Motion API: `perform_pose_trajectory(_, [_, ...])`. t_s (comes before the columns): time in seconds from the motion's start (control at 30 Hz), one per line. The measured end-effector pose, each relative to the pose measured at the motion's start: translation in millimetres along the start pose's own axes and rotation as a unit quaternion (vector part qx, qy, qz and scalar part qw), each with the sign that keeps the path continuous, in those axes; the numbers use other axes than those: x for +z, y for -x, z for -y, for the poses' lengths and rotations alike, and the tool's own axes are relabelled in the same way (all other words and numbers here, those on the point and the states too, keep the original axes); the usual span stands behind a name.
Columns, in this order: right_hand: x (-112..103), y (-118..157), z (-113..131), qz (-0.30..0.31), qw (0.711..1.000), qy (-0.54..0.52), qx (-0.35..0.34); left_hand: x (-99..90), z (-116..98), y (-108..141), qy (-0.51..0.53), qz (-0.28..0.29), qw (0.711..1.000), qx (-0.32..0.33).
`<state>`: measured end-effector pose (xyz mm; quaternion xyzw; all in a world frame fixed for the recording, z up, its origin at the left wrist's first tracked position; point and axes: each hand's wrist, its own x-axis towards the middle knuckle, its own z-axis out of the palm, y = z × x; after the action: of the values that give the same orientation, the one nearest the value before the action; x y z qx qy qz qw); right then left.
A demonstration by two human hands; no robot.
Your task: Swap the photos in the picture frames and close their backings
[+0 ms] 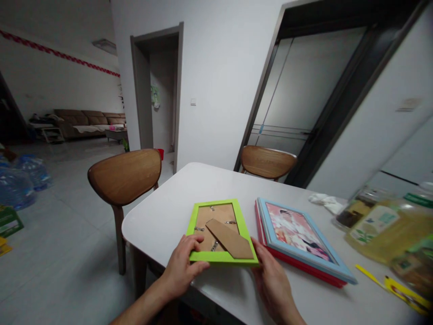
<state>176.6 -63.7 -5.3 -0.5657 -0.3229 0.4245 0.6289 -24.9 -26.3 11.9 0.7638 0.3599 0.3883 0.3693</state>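
A lime-green picture frame [193, 221] is held back side up over the near edge of the white table. Its brown backing board [221, 214] carries several small metal clips and a slanted easel stand [232, 241]. My left hand [182, 262] grips the near left corner, fingers on the back and thumb along the near edge. At the near right corner, my right hand [272, 280] is closed around the side, with some of its fingers hidden beneath. To the right lies a light-blue picture frame [313, 221] with a pink picture, stacked on a red frame [304, 266].
On the table's right stand a large bottle of yellow liquid [379, 230] and a dark-filled jar [358, 207]. A yellow knife-like tool [370, 276] and crumpled white tissue [326, 201] lie nearby. Wooden chairs [126, 176] stand at the table [162, 203].
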Motion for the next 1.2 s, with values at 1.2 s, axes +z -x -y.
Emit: perform_pose_trajectory(1.2, [-157.6,-88.7,70.2,-0.234,0.921,0.304,-0.069,164.1,-42.3,-126.4,0.204,0.009,0.975,-0.09])
